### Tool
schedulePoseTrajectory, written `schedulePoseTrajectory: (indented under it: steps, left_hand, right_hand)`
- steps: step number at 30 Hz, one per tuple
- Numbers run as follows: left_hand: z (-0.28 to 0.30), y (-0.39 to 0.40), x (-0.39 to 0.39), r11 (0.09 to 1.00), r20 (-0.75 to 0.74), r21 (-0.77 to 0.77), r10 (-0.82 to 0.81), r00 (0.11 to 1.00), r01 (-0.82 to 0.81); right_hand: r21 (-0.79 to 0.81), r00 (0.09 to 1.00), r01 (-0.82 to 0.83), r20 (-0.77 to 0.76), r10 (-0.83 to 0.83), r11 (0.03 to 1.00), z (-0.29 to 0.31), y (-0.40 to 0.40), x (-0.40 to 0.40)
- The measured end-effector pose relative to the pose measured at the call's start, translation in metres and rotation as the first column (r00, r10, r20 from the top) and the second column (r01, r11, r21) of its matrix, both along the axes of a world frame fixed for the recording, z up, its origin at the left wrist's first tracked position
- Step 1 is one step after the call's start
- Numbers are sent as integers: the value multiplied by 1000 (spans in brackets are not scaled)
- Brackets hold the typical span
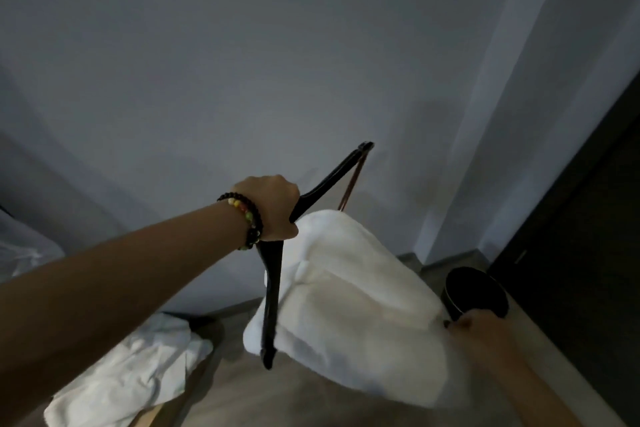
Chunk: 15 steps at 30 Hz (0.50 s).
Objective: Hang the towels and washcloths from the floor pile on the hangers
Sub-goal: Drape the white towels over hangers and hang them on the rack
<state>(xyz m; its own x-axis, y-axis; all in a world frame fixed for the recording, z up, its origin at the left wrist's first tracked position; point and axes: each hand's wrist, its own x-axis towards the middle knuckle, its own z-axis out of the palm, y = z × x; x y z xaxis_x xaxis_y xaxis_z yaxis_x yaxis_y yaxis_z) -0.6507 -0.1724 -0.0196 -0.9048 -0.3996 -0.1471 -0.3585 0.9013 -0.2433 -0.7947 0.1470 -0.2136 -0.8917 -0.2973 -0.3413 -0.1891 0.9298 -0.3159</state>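
A dark hanger (273, 267) is gripped at its neck by the left hand (273, 208), and a white towel (349, 305) is draped over its bar. The towel's lower corner is pinched by the right hand (485, 329), so the draping step appears under way. Next, the towel probably needs evening out; more towels (135, 371) are left on the floor.

A dim bedroom: rumpled bed (20, 250), plain wall (242, 62), dark wardrobe (588, 218).

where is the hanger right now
In the head view, the hanger is mid-frame, gripped by the left hand, with a white towel draped on it just right.
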Motion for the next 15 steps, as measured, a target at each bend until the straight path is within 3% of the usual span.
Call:
schedulePoseTrajectory:
  steps: [3, 7, 10, 15]
  left_hand:
    - [24, 16, 0, 991, 39, -107, -75, 996, 79]
    - [44, 32, 5, 963, 103, -214, -145, 984, 164]
    - [52, 33, 9, 955, 131, -237, -152, 980, 180]
    - [56, 22, 31, 969, 98, -215, -104, 990, 123]
  right_hand:
    - [-202, 992, -107, -80, 92, 973, 18, -31, -4]
    - [-527, 946, -325, -185, 267, 785, 60, -96, 13]
    - [-617, 900, -419, -187, 393, 666, 68, -136, 31]
    - [-713, 892, -429, -239, 383, 554, 71, -172, 44]
